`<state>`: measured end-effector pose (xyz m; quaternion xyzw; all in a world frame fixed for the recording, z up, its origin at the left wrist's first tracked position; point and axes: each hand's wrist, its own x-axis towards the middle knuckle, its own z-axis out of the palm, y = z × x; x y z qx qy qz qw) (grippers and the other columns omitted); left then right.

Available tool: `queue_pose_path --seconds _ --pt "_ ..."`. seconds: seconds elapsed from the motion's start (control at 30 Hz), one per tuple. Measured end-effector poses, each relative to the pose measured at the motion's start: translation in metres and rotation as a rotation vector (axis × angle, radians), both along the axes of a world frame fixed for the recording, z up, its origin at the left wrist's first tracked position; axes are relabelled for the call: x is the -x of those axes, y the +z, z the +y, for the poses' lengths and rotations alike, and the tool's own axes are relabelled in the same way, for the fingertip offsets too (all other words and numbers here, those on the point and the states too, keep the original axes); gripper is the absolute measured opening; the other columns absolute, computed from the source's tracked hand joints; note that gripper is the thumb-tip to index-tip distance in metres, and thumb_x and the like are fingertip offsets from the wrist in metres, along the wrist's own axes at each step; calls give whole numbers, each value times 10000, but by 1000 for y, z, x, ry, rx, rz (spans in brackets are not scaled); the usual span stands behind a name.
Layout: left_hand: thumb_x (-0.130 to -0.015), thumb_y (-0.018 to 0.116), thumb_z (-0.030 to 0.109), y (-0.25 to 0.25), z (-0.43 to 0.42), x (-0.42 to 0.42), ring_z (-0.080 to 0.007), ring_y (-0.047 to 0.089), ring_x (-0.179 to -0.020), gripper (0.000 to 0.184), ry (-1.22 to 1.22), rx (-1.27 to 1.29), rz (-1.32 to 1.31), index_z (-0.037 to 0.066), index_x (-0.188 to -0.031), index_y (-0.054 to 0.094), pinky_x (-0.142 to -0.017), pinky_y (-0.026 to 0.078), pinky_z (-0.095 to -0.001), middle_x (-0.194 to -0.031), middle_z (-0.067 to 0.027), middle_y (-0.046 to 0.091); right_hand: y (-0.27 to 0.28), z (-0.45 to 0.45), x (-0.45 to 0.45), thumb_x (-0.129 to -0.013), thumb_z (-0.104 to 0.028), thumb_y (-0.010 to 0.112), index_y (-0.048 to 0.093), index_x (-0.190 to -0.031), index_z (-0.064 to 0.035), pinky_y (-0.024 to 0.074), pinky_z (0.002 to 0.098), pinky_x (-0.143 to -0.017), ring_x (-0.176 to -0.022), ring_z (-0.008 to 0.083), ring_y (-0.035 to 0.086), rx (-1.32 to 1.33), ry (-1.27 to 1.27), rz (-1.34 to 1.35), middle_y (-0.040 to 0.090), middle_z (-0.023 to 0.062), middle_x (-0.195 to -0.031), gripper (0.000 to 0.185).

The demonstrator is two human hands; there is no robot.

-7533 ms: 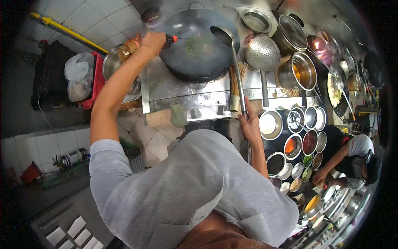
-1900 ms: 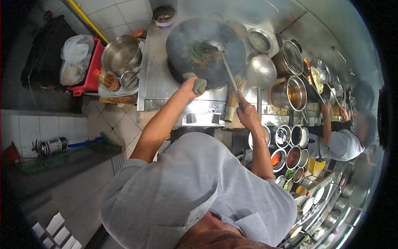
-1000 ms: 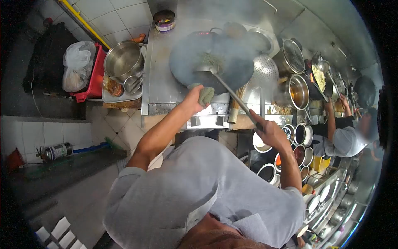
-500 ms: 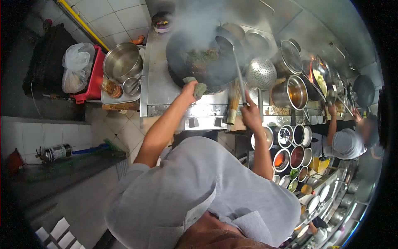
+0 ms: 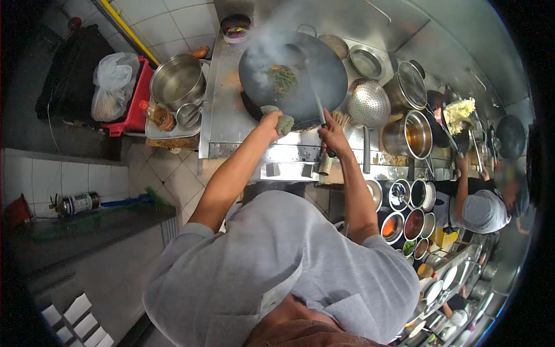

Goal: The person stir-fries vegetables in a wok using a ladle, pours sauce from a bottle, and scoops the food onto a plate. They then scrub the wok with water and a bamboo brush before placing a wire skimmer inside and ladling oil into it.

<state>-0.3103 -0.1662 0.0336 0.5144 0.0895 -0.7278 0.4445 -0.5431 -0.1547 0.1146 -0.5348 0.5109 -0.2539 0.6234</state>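
A large dark wok [image 5: 329, 72] sits on the steel stove, smoke rising from its left side. Dark green, stringy food [image 5: 282, 79] lies in a small heap inside. At the near rim my left hand [image 5: 267, 124] is closed on a folded grey-green cloth [image 5: 283, 124], pressed against the wok's edge. My right hand [image 5: 333, 140] grips the long handle of a ladle [image 5: 319, 107]. The ladle's head reaches into the wok, and smoke blurs it. Just beside my right hand is a bamboo brush [image 5: 341, 119], partly hidden behind it.
Right of the wok rest a perforated strainer [image 5: 369, 103] and a steel pot of brown liquid [image 5: 415, 136]. Several seasoning pots [image 5: 393, 225] stand near my right elbow. On the left are a steel pot [image 5: 178, 84] and an oil bottle [image 5: 157, 115]. A co-worker [image 5: 483, 208] cooks at far right.
My right hand has moved left, bringing the ladle from the wok's right side further into it. The smoke has thinned. Pale food now shows above the co-worker's pan, where flames showed before.
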Motion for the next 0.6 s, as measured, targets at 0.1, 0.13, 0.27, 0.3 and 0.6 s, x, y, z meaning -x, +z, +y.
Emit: queue_pose_path --seconds 0.1,0.13,0.27,0.3,0.6 --pt "-907 580 193 -1 1 1 -298 690 -863 209 5 -20 -43 76 -1080 598 -696 570 -471 -991 -123 687 18 7 32 -819 -6 510 258 -1547 -212 465 342 -457 -471 155 511 270 260 304 512 67 -633 797" --pt "-906 581 188 -8 -1 -2 -299 690 -864 205 -5 7 -8 76 -1077 597 -694 573 -469 -984 -121 687 25 11 47 -811 -41 538 287 -1538 -240 494 384 -487 -500 184 566 512 422 457 550 113 -640 795" --pt "-938 529 283 -33 -2 1 -275 653 -906 259 28 80 26 82 -1083 605 -691 537 -458 -1020 -112 671 87 59 60 -807 -26 536 294 -1525 -244 512 488 -753 -782 400 665 571 545 1243 661 275 -852 788" --pt "-938 529 283 -28 0 3 -275 653 -906 259 37 72 33 82 -1083 605 -691 537 -458 -1020 -112 671 98 77 61 -809 -20 544 292 -1527 -231 517 476 -753 -781 401 665 527 526 1161 661 275 -864 789" --pt "-965 507 284 55 43 26 -286 631 -870 256 70 45 17 74 -1082 594 -687 538 -469 -992 -121 655 153 113 96 -846 -59 569 360 -1508 -216 470 299 -546 -515 135 491 213 379 682 584 55 -704 712"
